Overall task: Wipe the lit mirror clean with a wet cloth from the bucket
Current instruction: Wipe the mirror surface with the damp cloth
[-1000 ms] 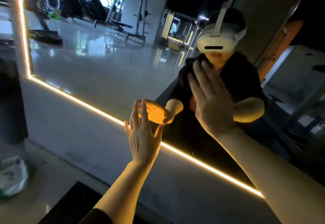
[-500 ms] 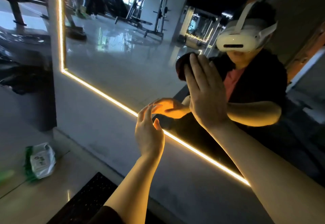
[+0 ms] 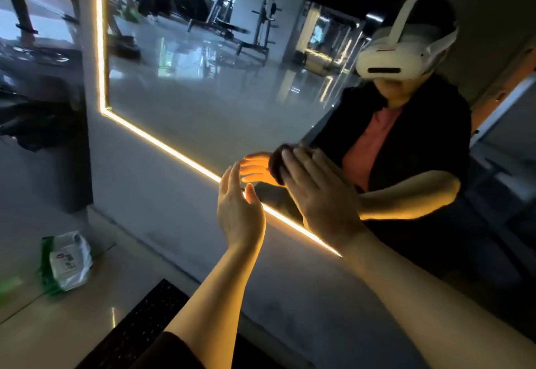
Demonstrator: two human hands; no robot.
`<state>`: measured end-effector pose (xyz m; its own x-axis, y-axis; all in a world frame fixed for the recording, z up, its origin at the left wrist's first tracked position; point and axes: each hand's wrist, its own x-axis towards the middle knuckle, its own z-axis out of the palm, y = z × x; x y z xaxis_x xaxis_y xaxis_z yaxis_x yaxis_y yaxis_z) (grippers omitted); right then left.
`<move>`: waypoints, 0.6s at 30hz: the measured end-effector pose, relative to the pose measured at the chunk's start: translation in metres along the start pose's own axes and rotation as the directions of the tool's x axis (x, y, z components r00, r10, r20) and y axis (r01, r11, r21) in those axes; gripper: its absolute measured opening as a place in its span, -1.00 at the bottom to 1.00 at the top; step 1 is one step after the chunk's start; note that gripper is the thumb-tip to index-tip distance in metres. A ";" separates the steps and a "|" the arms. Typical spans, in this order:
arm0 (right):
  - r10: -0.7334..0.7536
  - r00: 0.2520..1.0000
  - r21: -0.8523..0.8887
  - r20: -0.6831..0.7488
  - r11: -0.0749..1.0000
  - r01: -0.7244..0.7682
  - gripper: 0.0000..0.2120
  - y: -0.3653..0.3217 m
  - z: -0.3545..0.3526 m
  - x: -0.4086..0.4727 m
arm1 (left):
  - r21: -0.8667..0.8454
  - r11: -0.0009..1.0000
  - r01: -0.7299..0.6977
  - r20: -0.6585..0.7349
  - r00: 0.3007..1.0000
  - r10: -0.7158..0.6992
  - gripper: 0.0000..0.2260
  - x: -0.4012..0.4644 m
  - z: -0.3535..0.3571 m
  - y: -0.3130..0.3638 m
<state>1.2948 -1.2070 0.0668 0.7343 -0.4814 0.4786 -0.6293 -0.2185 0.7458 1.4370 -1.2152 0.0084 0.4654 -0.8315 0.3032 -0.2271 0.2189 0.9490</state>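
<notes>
Mirror (image 3: 220, 99) fills the upper frame; your right hand (image 3: 316, 194), fingers (image 3: 298, 163) straight, has dropped from upper centre to mid-frame, pressing a dark cloth (image 3: 277, 163) flat on the glass: wiping proceeds downward. Your left hand (image 3: 239, 215) hovers loose, empty, beside the lit strip (image 3: 162, 144).

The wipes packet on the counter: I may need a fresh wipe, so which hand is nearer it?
Left. The left hand hovers by the mirror's light strip, up-right of the wipes packet; the right hand is farther right.
</notes>
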 end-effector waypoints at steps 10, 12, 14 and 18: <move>0.116 0.990 -0.174 0.081 0.980 -0.100 -0.61 0.068 -0.044 -0.133 | 0.091 0.812 -0.576 0.290 0.795 0.532 -0.09 -0.052 0.040 0.017; 0.022 0.979 -0.191 0.204 0.982 0.018 -0.59 0.068 -0.046 -0.161 | 0.097 0.753 -0.651 0.341 0.733 0.589 -0.01 -0.059 0.049 0.025; -0.046 0.954 -0.150 0.296 0.984 0.093 -0.58 0.075 -0.052 -0.178 | 0.109 0.713 -0.692 0.382 0.692 0.613 0.08 -0.064 0.061 0.030; 0.227 0.969 -0.194 0.094 0.959 -0.206 -0.53 0.121 -0.081 -0.171 | 0.186 0.693 -0.697 0.394 0.699 0.597 0.15 -0.066 0.075 0.033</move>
<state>1.1134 -1.0819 0.1128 0.5447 -0.5962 0.5898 -0.7055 0.0544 0.7066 1.3350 -1.1913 0.0134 -0.1473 -0.6516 0.7441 -0.6405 0.6361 0.4303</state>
